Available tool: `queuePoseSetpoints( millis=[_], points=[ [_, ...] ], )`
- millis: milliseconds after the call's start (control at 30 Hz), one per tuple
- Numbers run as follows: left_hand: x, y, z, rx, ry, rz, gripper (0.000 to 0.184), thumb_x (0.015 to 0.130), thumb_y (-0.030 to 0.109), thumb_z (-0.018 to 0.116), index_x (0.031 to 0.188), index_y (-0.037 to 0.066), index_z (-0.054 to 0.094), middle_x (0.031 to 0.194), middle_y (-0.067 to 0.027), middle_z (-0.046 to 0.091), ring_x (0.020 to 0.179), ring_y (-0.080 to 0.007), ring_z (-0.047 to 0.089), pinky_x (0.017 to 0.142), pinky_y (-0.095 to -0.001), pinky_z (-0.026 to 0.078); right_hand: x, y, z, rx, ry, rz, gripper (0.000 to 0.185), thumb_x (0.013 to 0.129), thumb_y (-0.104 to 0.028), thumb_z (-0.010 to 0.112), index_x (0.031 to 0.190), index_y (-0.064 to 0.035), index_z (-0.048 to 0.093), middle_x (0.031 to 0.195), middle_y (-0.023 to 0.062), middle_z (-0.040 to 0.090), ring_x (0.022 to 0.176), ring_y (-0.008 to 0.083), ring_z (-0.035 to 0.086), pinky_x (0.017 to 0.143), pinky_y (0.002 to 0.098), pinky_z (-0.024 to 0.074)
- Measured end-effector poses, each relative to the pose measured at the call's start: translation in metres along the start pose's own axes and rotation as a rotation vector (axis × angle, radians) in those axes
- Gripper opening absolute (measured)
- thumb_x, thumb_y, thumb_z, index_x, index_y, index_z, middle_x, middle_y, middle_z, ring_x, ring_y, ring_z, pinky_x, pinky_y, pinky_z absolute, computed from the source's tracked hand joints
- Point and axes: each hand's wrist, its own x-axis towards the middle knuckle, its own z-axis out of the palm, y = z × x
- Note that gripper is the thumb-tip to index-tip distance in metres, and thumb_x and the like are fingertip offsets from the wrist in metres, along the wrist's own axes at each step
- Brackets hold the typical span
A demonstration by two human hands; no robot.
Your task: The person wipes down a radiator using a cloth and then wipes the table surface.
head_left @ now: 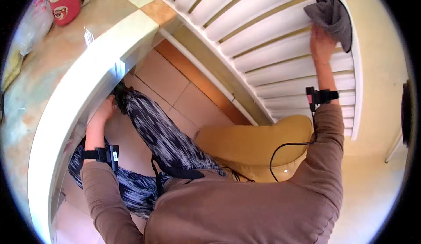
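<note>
My right hand [323, 45] is reached out to the upper right, its fingers wrapped into a dark grey cloth [330, 16]. The bunched cloth lies against the outer rail of a white slatted panel [258, 37]. A black edge runs along the cloth's right side. My left hand [104, 109] is low beside the inner edge of the curved counter [94, 57], near my knee. Its fingers are mostly hidden, so I cannot see whether they hold anything.
A pink bottle [64, 5] and a clear plastic bag [35, 26] stand on the counter's upper left. A yellow cushioned seat [258, 143] is below the slats. A black cable [277, 149] hangs from my right wrist strap. Pink tiles [162, 77] cover the floor.
</note>
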Motion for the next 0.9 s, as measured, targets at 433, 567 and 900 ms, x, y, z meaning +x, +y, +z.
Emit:
queuePoseSetpoints(
  millis=[433,567,900],
  points=[
    [0.008,-0.013,0.016,-0.103,0.002,0.017,0.042,0.078,0.019,0.06,0.118,0.008,0.054,0.115,-0.0184,0.055,0.108,-0.0347,0.051,0.093,-0.0395,0.04,-0.054,-0.214,-0.011,0.292,-0.766,-0.463,0.038,0.083,-0.023,0.048,0.119,-0.0131,0.053,0.13,0.0026,0.046,0.126,0.0198,0.033,0.11,0.0439,0.0129],
    [-0.013,0.012,-0.02,0.002,-0.082,-0.03,0.05,0.078,0.022,0.061,0.124,0.009,0.047,0.121,-0.0211,0.051,0.115,-0.0366,0.046,0.098,-0.0438,0.035,-0.075,-0.232,0.014,0.54,-0.429,-0.528,0.028,0.082,-0.018,0.048,0.107,-0.0146,0.061,0.12,-0.0003,0.053,0.122,0.0185,0.037,0.109,0.0478,0.0146],
    [-0.002,-0.009,0.004,0.022,-0.071,-0.017,0.045,0.078,0.021,0.062,0.119,0.008,0.051,0.119,-0.0184,0.053,0.112,-0.0364,0.048,0.095,-0.044,0.037,-0.026,-0.02,-0.034,0.285,-0.293,-0.276,0.035,0.074,-0.012,0.057,0.108,-0.0188,0.059,0.12,-0.0009,0.054,0.117,0.0174,0.045,0.102,0.0516,0.0231]
  ],
)
